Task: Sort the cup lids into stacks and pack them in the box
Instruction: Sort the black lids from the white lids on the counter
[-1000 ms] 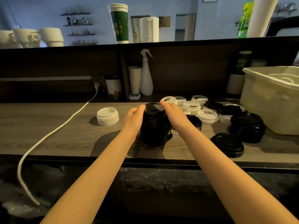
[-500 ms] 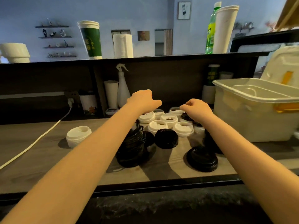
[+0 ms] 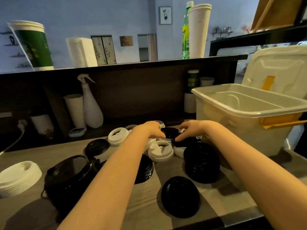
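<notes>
Black and white cup lids lie on the wooden counter (image 3: pixel 166 211). A white stack (image 3: pixel 18 176) sits at the far left, with a tall black stack (image 3: pixel 69 176) beside it. Another black stack (image 3: pixel 201 161) and a low black pile (image 3: pixel 180 196) lie to the right. Loose white lids (image 3: pixel 160 152) lie in the middle. Behind them, my left hand (image 3: pixel 149 130) and my right hand (image 3: pixel 191 130) curl their fingers on opposite edges of a black lid (image 3: pixel 169 131). The open cream box (image 3: pixel 232 107) stands at the right, nothing visible inside.
The box's lid (image 3: pixel 274 67) stands open behind it, with yellow latches. A white spray bottle (image 3: pixel 91 110), a white cup (image 3: pixel 74 110) and a small timer (image 3: pixel 77 131) stand at the back wall. A white cable (image 3: pixel 10 143) runs at the left. The counter's front edge is near.
Both hands left the tall black stack and reached right and back into the loose lids. They have come down onto a black lid. The view has swung toward the box.
</notes>
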A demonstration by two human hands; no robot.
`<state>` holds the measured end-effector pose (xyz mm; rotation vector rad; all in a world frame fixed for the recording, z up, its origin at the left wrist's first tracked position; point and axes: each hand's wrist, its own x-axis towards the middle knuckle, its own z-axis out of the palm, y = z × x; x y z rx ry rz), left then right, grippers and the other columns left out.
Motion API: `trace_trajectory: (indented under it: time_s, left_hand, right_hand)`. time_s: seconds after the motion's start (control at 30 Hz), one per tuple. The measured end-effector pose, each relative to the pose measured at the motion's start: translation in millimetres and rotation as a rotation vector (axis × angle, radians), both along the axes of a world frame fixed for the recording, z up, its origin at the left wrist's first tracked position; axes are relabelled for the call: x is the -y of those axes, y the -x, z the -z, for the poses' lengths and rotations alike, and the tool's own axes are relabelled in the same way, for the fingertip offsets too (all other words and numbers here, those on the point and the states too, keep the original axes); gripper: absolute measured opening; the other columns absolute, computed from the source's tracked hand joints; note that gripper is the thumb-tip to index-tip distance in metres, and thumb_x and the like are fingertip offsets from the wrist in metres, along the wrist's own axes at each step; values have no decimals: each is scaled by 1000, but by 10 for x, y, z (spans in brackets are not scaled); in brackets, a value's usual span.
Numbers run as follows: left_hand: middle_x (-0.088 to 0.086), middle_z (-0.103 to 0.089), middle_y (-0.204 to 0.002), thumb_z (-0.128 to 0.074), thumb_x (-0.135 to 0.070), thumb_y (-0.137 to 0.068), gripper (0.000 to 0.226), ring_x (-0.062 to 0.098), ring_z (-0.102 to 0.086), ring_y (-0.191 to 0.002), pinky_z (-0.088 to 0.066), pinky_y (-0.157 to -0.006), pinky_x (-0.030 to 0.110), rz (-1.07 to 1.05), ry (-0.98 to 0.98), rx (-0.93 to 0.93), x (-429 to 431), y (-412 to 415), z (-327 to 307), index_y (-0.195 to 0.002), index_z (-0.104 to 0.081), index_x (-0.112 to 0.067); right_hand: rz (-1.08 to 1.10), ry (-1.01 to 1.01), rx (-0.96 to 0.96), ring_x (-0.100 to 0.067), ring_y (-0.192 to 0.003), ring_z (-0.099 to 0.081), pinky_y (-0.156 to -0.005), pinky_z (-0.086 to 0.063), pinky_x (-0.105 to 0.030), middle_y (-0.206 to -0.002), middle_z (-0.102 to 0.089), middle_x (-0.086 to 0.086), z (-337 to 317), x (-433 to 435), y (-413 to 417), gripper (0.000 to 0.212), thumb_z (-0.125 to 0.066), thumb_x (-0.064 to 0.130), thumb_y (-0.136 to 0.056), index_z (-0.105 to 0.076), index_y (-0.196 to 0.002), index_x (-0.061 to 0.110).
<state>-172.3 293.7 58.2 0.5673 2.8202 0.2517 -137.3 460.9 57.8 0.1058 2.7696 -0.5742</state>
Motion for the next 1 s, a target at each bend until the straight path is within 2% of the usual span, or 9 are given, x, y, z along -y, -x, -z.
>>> trace_trajectory:
  time_s: [0.13,0.23,0.3,0.4,0.47,0.53,0.63,0.8,1.0]
  left_hand:
    - [9,-53,-110,-52,-25,-92,39,18,-47,-96,-38,-80,29,-14,-57,-56,-97,164,153,-125,-54,-5]
    - [-1,-48,-89,-51,-21,-91,7,17,-45,-88,-39,-75,28,-74,-186,-106,-103,261,230,-90,-56,-17]
    - [-5,-44,-78,-51,-20,-91,13,17,-46,-83,-39,-72,28,-128,-290,-116,-89,267,233,-78,-49,-22]
    - [4,-57,-87,-48,-25,-94,18,19,-55,-82,-44,-71,32,-233,-607,-57,-76,206,135,-98,-60,-12]
    - [6,-62,-99,-47,-30,-95,29,21,-61,-90,-46,-77,34,-302,-909,151,-82,133,20,-111,-59,-9]
    - [4,-65,-92,-48,-33,-95,29,20,-64,-83,-48,-71,31,-283,-1052,285,-74,83,-85,-107,-60,-10]
    - [5,-64,-80,-54,-29,-92,16,17,-64,-69,-49,-65,27,-236,-1060,217,-39,26,-168,-89,-61,-16]
    - [6,-62,-71,-57,-20,-91,13,16,-62,-63,-52,-66,28,-280,-1096,204,58,-92,-206,-87,-61,-9]
    - [6,-60,-64,-56,-14,-91,13,14,-64,-55,-53,-49,22,-338,-1156,124,221,-417,-401,-80,-59,-8]
  right_hand:
    - [-52,10,16,-21,-122,-48,-101,-40,-34,-137,-48,-3,130,16,140,74,-71,46,-77,-41,-139,18]
    - [-73,19,-65,-20,-119,-50,-100,-43,-33,-135,-50,-3,194,-5,177,78,-75,45,-73,-43,-138,17]
    - [-61,33,-160,-21,-122,-48,-100,-43,-33,-137,-48,-3,161,-31,165,83,-77,44,-70,-40,-139,18]
    - [1,174,-400,-21,-125,-46,-95,-40,-28,-139,-46,-3,20,-71,106,88,-81,40,-67,-36,-141,21]
    - [-8,246,-542,-21,-126,-45,-91,-37,-25,-138,-47,-4,-85,-79,59,90,-82,36,-67,-35,-142,22]
    - [-53,264,-620,-20,-125,-45,-91,-34,-23,-137,-47,-4,-159,-54,25,92,-83,33,-66,-33,-142,23]
    - [-125,242,-687,-19,-123,-47,-90,-34,-21,-135,-48,-3,-215,32,-1,96,-85,32,-64,-31,-143,24]
    - [-219,213,-743,-16,-128,-43,-95,-32,-20,-138,-47,-2,-274,158,-113,98,-85,34,-63,-30,-144,23]
    - [-239,236,-816,-13,-131,-38,-99,-30,-19,-144,-40,2,-319,286,-324,98,-85,33,-63,-31,-144,22]
